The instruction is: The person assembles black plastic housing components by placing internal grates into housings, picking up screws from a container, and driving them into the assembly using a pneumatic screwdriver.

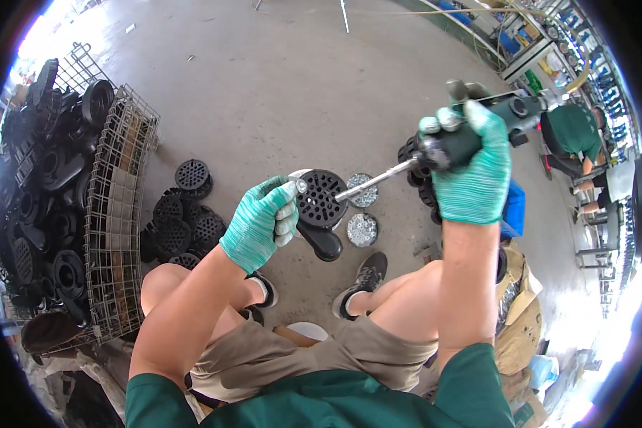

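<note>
My left hand (pixel 253 225), in a green and grey work glove, pinches a small shiny metal fastener (pixel 302 186), perhaps a screw or nut. It is beside a round black perforated grate (pixel 319 203). Under the grate sits a black part with a rounded spout (pixel 325 245). My right hand (pixel 472 167), gloved alike, grips a dark power driver (pixel 455 148) with a hose at its back. Its long metal shaft (pixel 379 180) slants down to the left, the tip over the grate's right side; whether it touches cannot be told. Two round containers of small metal pieces (pixel 362 230) stand just right of the grate.
A wire cage (pixel 114 207) full of black moulded parts (pixel 50 171) stands at the left. Stacked black grates (pixel 185 232) lie beside it. More black parts (pixel 422 187) and a blue bin (pixel 513 208) are at the right. Another person (pixel 574 132) works farther right near shelving (pixel 542 53).
</note>
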A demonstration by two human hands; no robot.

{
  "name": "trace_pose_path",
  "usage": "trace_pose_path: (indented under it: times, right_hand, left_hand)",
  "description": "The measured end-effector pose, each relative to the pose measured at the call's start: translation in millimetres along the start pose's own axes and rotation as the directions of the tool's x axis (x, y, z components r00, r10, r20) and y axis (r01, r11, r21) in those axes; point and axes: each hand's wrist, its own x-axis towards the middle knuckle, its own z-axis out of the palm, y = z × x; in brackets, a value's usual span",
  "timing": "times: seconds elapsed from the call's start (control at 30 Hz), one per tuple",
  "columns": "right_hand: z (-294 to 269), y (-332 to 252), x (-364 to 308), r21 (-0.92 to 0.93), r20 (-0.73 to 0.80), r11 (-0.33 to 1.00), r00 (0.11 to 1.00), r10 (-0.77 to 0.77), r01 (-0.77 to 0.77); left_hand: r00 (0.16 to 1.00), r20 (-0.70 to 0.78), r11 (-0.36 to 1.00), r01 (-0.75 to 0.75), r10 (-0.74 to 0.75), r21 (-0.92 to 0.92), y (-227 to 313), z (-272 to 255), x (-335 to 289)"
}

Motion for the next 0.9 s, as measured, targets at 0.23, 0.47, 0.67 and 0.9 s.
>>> trace_pose_path:
  times: [0.23,0.47,0.67,0.9]
  right_hand:
    - [-35.1,58.9,2.5,0.131,-0.148,0.991,0.989,0.013,0.006]
    - [-54.0,78.6,19.9,0.157,-0.232,0.987,0.969,0.08,-0.044]
    - [-68.8,94.1,24.4,0.192,-0.202,0.976,0.969,0.142,-0.103]
    - [-52.0,98.6,17.2,0.138,-0.308,0.983,0.938,0.158,-0.12]
  left_hand:
    - [0.998,-0.05,0.999,0.035,-0.033,0.026,-2.6,3.8,13.9]
    - [0.996,-0.081,0.997,0.036,-0.031,0.069,-4.0,6.2,29.8]
    - [0.991,-0.132,0.997,0.011,-0.002,0.071,-7.2,2.7,38.9]
    - [0.984,-0.17,0.997,-0.04,0.052,0.073,-21.0,-6.8,47.1]
